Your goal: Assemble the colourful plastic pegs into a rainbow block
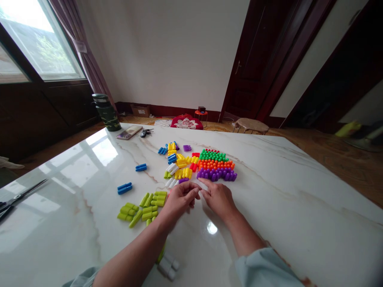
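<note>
My left hand (182, 197) and my right hand (219, 197) meet over the marble-patterned table. A small white plastic piece (201, 183) shows between the thumb and forefinger of my right hand. My left fingers are curled with the tips pressed together beside it; what they pinch is hidden. Just beyond stand tight rows of round-tipped plastic pieces: purple (216, 174), orange (216, 164) and green (213, 155). Yellow pieces (183, 173) and white pieces (171, 183) lie loose left of the rows. Lime-green pieces (150, 203) are scattered near my left forearm.
Blue pieces (124, 188) lie farther left. Scissors (18, 198) rest by the left edge. A camouflage flask (108, 116), a phone (129, 132) and keys (146, 133) are at the far left corner. Grey pieces (168, 266) sit under my left forearm. A stool (251, 125) stands beyond the table.
</note>
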Available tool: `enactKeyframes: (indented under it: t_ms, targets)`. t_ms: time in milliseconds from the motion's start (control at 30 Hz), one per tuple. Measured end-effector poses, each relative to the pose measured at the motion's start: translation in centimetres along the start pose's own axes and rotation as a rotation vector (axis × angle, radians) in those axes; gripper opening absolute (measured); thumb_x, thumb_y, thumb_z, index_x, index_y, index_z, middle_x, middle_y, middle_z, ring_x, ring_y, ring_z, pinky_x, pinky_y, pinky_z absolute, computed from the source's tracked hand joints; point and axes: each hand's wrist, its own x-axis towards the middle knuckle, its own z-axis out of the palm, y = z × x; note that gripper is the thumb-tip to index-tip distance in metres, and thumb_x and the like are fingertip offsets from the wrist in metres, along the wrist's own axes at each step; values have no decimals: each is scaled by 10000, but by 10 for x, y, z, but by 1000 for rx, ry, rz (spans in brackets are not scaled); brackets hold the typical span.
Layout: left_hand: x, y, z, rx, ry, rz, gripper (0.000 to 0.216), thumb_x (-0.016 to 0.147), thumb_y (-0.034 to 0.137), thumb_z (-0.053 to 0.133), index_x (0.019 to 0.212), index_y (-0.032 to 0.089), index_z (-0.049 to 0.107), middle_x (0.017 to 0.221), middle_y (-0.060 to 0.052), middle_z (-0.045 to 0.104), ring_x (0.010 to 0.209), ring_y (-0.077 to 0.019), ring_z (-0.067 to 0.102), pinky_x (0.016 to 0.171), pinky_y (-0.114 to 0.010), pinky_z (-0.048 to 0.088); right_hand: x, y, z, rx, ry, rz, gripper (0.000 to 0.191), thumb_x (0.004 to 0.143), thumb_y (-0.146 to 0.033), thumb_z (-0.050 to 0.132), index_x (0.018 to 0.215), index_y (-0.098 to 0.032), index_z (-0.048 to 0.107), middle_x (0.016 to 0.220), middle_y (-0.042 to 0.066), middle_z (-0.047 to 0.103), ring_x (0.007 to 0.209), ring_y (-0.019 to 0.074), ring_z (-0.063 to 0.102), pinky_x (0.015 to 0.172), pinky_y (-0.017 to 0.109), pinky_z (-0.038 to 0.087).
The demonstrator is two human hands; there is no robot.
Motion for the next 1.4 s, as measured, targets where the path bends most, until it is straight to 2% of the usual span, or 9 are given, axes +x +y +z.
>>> enactKeyframes:
  t_ms: [233, 467, 633, 767, 833, 1033, 1200, 1267, 1400]
  targets:
    - [0, -4, 4, 42, -72, 0, 362, 762, 494, 671, 841, 145, 613, 658, 6, 594, 453, -66, 480, 397, -177, 349, -1, -3, 10, -50, 28, 30, 337, 871, -334, 514, 1172, -309, 663, 848, 37, 752, 781, 178, 681, 695, 249, 424]
    - [3, -8, 10, 74, -179, 68, 388, 788, 522, 644, 720, 146, 579, 510, 44, 499, 399, -62, 417, 399, -194, 312, -11, -6, 14, -29, 37, -129, 232, 889, -247, 467, 1028, -223, 651, 838, 44, 722, 758, 178, 647, 658, 253, 375]
    - [10, 29, 10, 124, -264, 117, 413, 721, 517, 710, 809, 118, 649, 640, -15, 620, 468, -70, 506, 471, -205, 416, -32, -9, 16, -98, 91, -169, 291, 903, -141, 414, 1031, -193, 671, 948, 85, 649, 909, 196, 571, 791, 295, 367]
    - [6, 64, -5, 170, -151, 90, 404, 653, 463, 761, 841, 116, 676, 684, -34, 661, 500, -79, 542, 485, -204, 437, -53, -14, 18, -177, 145, -169, 384, 938, -193, 408, 1287, -231, 564, 1064, 117, 593, 973, 227, 511, 804, 324, 372]
    - [0, 74, -20, 176, -72, 74, 394, 648, 448, 755, 845, 117, 674, 682, -34, 665, 512, -83, 549, 492, -204, 443, -57, -14, 19, -173, 170, -187, 398, 946, -207, 401, 1319, -236, 536, 1162, 121, 569, 1045, 236, 486, 851, 331, 373]
    - [-34, 83, -74, 185, 182, 49, 389, 628, 433, 747, 859, 129, 670, 708, -34, 672, 552, -85, 551, 518, -198, 444, -54, -11, 20, -156, 148, -218, 361, 946, -223, 415, 1277, -231, 561, 1296, 99, 541, 1151, 223, 460, 937, 333, 356]
    - [-82, 87, -97, 188, 320, 13, 429, 612, 473, 755, 873, 140, 681, 740, -43, 681, 575, -94, 556, 545, -210, 454, -54, -12, 17, -138, 141, -209, 358, 929, -224, 454, 1269, -237, 566, 1314, 90, 541, 1173, 211, 466, 959, 331, 358]
    - [-106, 93, -101, 195, 316, -8, 453, 626, 497, 754, 900, 142, 687, 782, -54, 691, 604, -103, 569, 572, -221, 464, -54, -12, 17, -132, 144, -210, 358, 931, -236, 456, 1272, -230, 566, 1318, 94, 542, 1180, 210, 469, 964, 330, 360]
    - [-159, 117, -105, 261, 181, -69, 470, 675, 504, 748, 987, 158, 693, 893, -80, 710, 709, -141, 608, 636, -246, 483, -55, -11, 18, -127, 161, -217, 356, 939, -249, 450, 1273, -218, 569, 1328, 96, 545, 1190, 208, 475, 973, 330, 362]
